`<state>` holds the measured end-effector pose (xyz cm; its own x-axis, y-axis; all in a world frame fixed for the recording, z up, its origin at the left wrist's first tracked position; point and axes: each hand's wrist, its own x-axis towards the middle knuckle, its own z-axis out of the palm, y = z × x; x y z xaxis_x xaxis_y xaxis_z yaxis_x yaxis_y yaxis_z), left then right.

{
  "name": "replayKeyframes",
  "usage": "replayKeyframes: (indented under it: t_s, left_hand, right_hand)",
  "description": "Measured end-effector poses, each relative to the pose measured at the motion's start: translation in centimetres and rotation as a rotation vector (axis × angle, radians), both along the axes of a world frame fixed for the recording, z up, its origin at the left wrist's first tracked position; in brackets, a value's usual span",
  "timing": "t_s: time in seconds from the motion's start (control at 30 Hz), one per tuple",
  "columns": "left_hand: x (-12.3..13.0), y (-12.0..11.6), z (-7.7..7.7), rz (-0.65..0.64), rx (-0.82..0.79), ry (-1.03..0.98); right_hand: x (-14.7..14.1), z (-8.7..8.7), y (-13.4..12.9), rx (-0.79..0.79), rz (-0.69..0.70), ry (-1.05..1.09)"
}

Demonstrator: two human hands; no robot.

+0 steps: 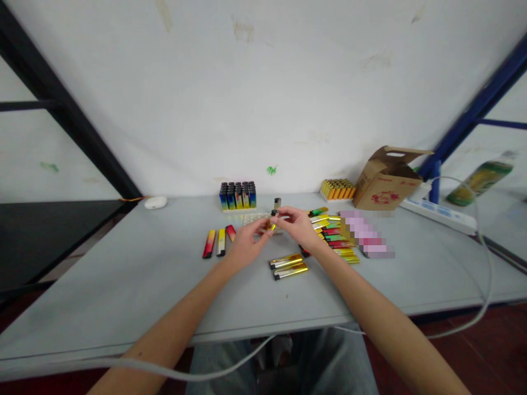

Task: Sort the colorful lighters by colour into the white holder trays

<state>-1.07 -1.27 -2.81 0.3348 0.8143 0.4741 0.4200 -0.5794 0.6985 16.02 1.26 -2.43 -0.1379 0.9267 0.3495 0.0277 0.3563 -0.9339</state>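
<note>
Both hands meet over a pale tray [252, 218] with round holes near the table's middle. Between my left hand [248, 240] and my right hand [297, 224] is a yellow-gold lighter [273, 219] with a dark top, pinched upright by the fingertips of both. Another lighter [277, 203] stands upright just behind them. Two gold lighters [287, 260] lie side by side in front of my hands. Left of my left hand lie a red-yellow lighter [209, 244], a yellow one [221, 242] and a red one [231, 233]. Several colourful lighters [335, 236] lie right of my right hand.
A block of upright blue-yellow lighters [237, 196] and a tray of orange ones [338, 190] stand near the wall. An open cardboard box [382, 184], a power strip [440, 215] and a pink blurred item [366, 233] are at right. A white case [155, 203] is at left.
</note>
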Motion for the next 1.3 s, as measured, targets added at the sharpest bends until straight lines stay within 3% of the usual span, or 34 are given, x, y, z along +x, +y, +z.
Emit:
replayKeyframes:
  t_s: [0.13,0.33,0.47,0.63,0.8,1.03,1.3]
  left_hand:
    - [-0.2,0.3,-0.3,0.048,0.053,0.018]
    - [0.0,0.2,-0.2,0.041,0.088,0.06]
    - [-0.3,0.6,-0.6,0.099,0.1,0.077]
    - [-1.4,1.6,-0.6,0.253,0.132,0.085]
    - [-1.9,1.9,-0.3,0.304,0.163,0.104]
    - [-1.6,1.5,-0.4,0.274,0.183,0.153]
    - [-1.6,1.3,-0.2,0.251,0.215,0.167]
  right_hand:
    - [0.0,0.1,-0.1,0.006,0.017,-0.028]
    - [1.1,0.7,0.0,0.046,0.179,-0.063]
    - [1.7,1.1,0.1,0.082,0.182,-0.111]
    - [1.4,1.6,0.0,0.182,-0.019,-0.158]
    - [0.4,1.7,1.3,0.455,-0.222,-0.332]
    - [-0.3,0.7,3.9,0.564,-0.269,-0.648]
    - [0.8,-0.1,5.3,0.544,-0.284,-0.663]
